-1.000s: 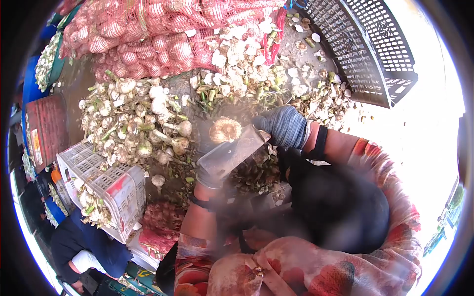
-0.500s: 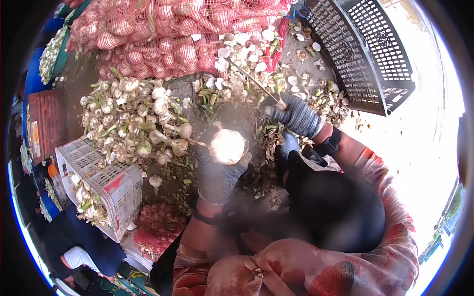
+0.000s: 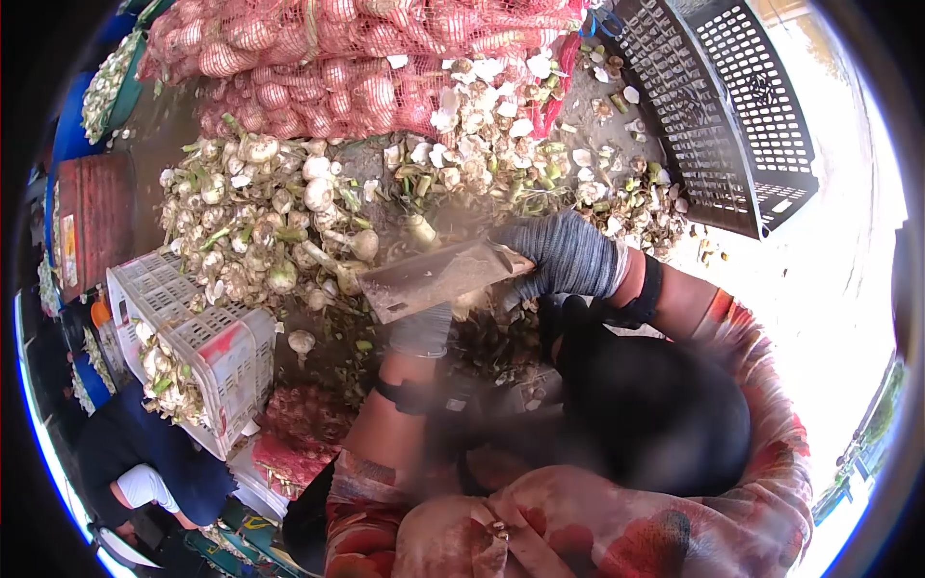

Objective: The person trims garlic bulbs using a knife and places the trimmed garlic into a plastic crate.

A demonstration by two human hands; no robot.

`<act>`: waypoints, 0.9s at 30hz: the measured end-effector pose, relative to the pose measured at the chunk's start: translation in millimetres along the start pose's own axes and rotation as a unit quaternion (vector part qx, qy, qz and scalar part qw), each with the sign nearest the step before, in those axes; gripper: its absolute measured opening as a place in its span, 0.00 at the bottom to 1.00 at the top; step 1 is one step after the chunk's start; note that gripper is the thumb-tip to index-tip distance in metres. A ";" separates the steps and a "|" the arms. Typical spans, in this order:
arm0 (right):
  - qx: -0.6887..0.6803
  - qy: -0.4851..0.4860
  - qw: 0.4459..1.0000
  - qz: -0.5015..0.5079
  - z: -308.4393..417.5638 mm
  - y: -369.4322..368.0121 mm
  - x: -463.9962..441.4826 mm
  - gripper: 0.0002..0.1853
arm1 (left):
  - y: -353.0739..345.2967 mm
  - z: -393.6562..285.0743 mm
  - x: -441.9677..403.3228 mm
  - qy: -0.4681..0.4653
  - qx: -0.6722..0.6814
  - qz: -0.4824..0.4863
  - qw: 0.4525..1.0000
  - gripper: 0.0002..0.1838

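My right hand [image 3: 568, 255], in a grey knit glove, is closed round the handle of a broad-bladed knife [image 3: 434, 281]. The blade is dirty and lies crosswise over my left hand [image 3: 421, 330], which wears a pale glove and is mostly hidden beneath it. A garlic bulb [image 3: 471, 306] in my left hand shows only as a pale patch under the blade's lower edge. Just above the blade is a pale, stubby piece of garlic stem [image 3: 420, 231]; whether it is attached to the bulb I cannot tell.
Left of my hands lies a heap of untrimmed garlic [image 3: 255, 212]. Red mesh sacks of garlic [image 3: 318, 96] lie behind it. Trimmings [image 3: 626, 207] litter the ground near a black crate [image 3: 708, 125]. A white crate [image 3: 226, 352] holds more garlic; a person [image 3: 145, 458] bends at lower left.
My right hand has swung the knife down and left, from pointing up and away to lying across my left hand. The bulb, earlier in plain view, is now mostly covered.
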State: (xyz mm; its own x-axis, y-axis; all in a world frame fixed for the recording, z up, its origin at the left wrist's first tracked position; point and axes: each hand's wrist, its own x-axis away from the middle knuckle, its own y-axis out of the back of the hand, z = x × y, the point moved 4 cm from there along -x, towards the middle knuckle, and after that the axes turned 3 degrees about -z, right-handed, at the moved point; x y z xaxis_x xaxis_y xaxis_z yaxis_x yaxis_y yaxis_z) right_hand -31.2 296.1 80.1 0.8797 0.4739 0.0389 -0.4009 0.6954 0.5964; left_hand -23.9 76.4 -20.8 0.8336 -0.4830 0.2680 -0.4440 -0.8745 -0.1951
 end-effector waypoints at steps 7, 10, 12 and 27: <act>0.114 -0.108 0.986 0.063 -26.1 -10.1 -0.6 0.13 | 1.6 -68.3 9.6 -0.027 -0.428 -0.111 0.896 0.15; 0.145 -0.226 0.960 0.082 -92.0 -21.8 19.4 0.15 | 31.0 -101.0 32.4 -0.006 -0.337 -0.248 0.908 0.14; 0.155 -0.273 0.949 0.035 -108.3 -23.1 33.0 0.17 | 83.5 -145.8 53.4 0.028 -0.150 -0.395 0.906 0.17; 0.074 -0.248 0.966 -0.019 -62.1 -27.8 14.2 0.19 | 100.4 -58.3 -34.8 -0.021 -0.808 0.004 0.589 0.34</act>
State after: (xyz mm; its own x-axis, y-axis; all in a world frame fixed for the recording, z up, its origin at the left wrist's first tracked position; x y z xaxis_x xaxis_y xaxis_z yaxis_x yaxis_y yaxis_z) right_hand -23.5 317.1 14.2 0.9215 0.1072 0.3732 -0.3583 0.6049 0.7111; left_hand -116.7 2.9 5.3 0.8217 -0.5155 0.2430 -0.1526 0.2117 0.9653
